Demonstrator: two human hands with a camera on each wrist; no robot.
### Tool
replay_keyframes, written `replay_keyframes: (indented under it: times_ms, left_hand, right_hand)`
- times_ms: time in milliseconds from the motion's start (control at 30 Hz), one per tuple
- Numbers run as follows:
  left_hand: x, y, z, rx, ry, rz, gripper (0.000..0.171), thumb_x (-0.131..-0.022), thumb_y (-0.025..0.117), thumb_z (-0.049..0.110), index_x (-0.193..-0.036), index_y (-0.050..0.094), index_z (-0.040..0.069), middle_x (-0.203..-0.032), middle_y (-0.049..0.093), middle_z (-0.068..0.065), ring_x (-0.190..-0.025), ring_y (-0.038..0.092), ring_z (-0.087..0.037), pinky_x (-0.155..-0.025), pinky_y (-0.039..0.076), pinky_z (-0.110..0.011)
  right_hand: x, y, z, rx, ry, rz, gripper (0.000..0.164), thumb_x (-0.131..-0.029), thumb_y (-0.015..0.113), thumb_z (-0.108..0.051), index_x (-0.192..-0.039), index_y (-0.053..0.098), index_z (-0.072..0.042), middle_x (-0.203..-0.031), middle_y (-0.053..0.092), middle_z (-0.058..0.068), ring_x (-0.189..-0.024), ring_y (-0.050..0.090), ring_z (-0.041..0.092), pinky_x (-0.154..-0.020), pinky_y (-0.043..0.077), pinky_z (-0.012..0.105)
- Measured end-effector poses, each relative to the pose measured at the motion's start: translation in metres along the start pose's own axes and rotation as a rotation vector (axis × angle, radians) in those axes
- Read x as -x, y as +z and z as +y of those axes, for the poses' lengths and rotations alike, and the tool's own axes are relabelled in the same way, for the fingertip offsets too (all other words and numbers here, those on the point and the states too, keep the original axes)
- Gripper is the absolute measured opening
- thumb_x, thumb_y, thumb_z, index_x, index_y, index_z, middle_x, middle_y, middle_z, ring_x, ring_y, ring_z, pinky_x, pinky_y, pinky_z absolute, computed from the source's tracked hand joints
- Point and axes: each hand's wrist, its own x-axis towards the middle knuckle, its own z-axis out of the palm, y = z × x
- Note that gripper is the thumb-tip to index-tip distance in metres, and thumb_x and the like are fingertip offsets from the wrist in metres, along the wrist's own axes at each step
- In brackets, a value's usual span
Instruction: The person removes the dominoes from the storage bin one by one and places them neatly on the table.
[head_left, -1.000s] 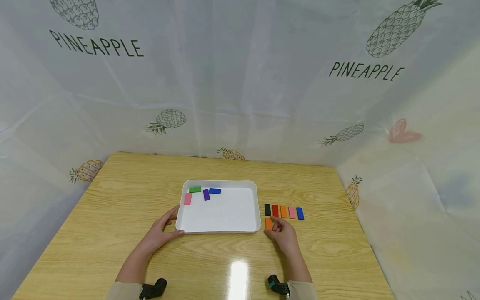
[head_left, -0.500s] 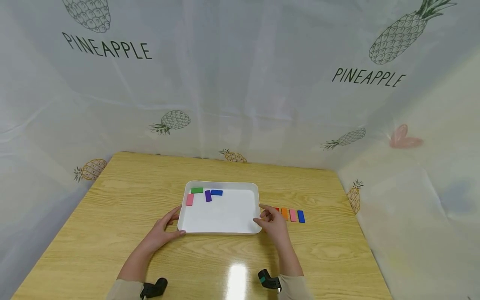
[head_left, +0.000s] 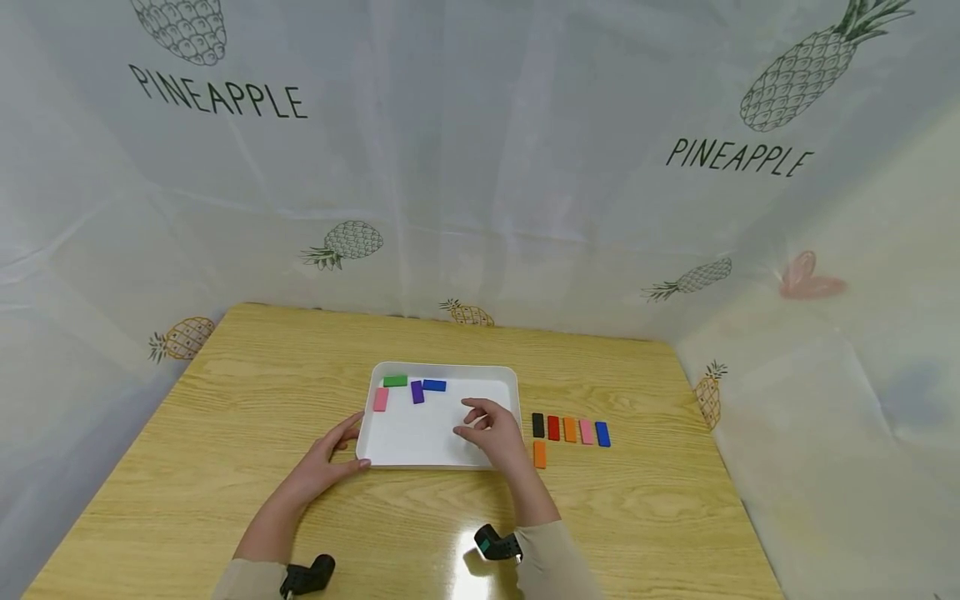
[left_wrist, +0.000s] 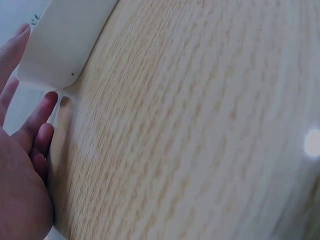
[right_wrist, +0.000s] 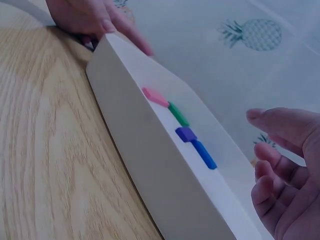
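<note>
A shallow white tray (head_left: 420, 437) lies on the table. My left hand (head_left: 322, 462) rests at its front left corner, the thumb on the front edge and the fingers spread along the left side. Over the tray's right part hovers my right hand (head_left: 495, 433), thumb and forefinger apart, nothing between them. Four small flat blocks sit towards the tray's back left: pink (right_wrist: 156, 97), green (head_left: 395, 381), purple (head_left: 417, 392) and blue (right_wrist: 204, 155). The purple block's upper end touches or nearly touches the blue one.
Right of the tray, a row of flat blocks runs from black (head_left: 537, 425) through red (head_left: 553, 428), orange and pink to blue (head_left: 603, 434). One more orange block (head_left: 540, 455) lies below the black one. A pineapple-print curtain (head_left: 480, 208) hangs behind the wooden table.
My right hand has left the orange block beside the tray and moved left over the tray. That block stays on the table. My left hand keeps its place at the corner.
</note>
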Motion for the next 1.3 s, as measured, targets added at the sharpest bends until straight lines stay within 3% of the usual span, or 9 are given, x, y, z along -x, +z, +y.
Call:
replay_keyframes:
  times_ms: [167,333,667,1033,1300]
  left_hand:
    - [-0.001,0.000,-0.001,-0.022,-0.013,0.005,0.079,-0.086,0.076,0.013,-0.152,0.033,0.008,-0.139,0.045,-0.027,-0.122,0.040,-0.038,-0.101,0.030,-0.055]
    - [-0.001,0.001,-0.001,-0.044,0.019,0.013,0.076,-0.086,0.075,0.011,-0.150,0.036,0.004,-0.136,0.047,-0.028,-0.120,0.041,-0.040,-0.099,0.032,-0.055]
    - [-0.002,-0.001,-0.002,-0.023,0.000,0.008,0.077,-0.084,0.078,0.025,-0.150,0.040,0.013,-0.137,0.049,-0.021,-0.120,0.041,-0.035,-0.101,0.032,-0.050]
    - [-0.002,0.000,-0.002,-0.022,-0.009,0.010,0.075,-0.085,0.077,0.018,-0.150,0.040,0.011,-0.137,0.048,-0.022,-0.119,0.041,-0.036,-0.098,0.033,-0.051]
    - [-0.003,0.002,-0.002,-0.040,-0.010,0.024,0.076,-0.084,0.078,0.012,-0.149,0.040,0.007,-0.136,0.048,-0.025,-0.117,0.042,-0.037,-0.098,0.034,-0.052]
  right_hand:
    - [-0.014,0.013,-0.003,-0.030,0.000,-0.023,0.046,-0.081,0.080,-0.009,-0.123,0.065,-0.001,-0.086,0.062,0.002,-0.068,0.051,0.013,-0.056,0.044,0.022]
    - [-0.031,0.023,-0.003,-0.047,0.013,-0.035,0.046,-0.080,0.081,-0.009,-0.123,0.065,-0.002,-0.086,0.063,0.002,-0.067,0.054,0.011,-0.058,0.048,0.023]
    - [-0.061,0.045,0.012,-0.057,0.067,-0.043,0.043,-0.076,0.083,-0.003,-0.117,0.070,-0.004,-0.085,0.065,0.002,-0.073,0.057,0.012,-0.065,0.050,0.023]
    - [-0.082,0.064,0.018,-0.013,0.070,-0.077,0.043,-0.075,0.082,-0.002,-0.117,0.069,-0.004,-0.081,0.063,0.000,-0.069,0.054,0.010,-0.063,0.048,0.022]
    - [-0.085,0.066,0.018,0.079,0.077,-0.167,0.048,-0.079,0.081,-0.008,-0.124,0.065,-0.007,-0.075,0.059,-0.001,-0.065,0.048,0.011,-0.061,0.040,0.023]
